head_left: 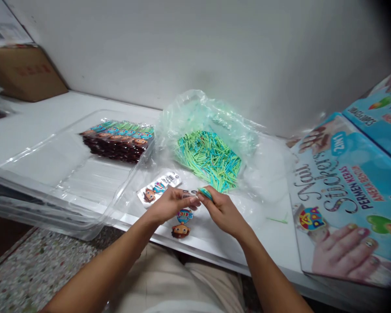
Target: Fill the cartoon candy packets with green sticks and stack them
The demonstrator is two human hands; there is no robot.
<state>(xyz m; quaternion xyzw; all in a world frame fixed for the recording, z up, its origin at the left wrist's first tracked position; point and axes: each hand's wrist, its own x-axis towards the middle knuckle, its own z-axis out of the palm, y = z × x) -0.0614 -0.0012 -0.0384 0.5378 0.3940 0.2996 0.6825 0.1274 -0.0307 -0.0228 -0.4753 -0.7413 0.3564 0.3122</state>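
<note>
My left hand (172,203) is closed in a pinch on the top end of a small printed packet (181,229), whose cartoon face points down toward the table's front edge. My right hand (222,212) meets it at the packet's upper end, fingers pinched around a few thin green and blue sticks (206,193). Just behind both hands, a heap of similar sticks (211,158) lies on an opened clear plastic bag (195,104). To the left of my left hand is a stack of flat packets (154,190) with the same cartoon print.
A clear plastic tray (60,174) on the left holds a tall stack of filled packets (117,141). Large blue printed boxes (352,200) stand at the right. A cardboard box (26,71) sits at the back left. One loose stick (277,220) lies on the white table (270,252).
</note>
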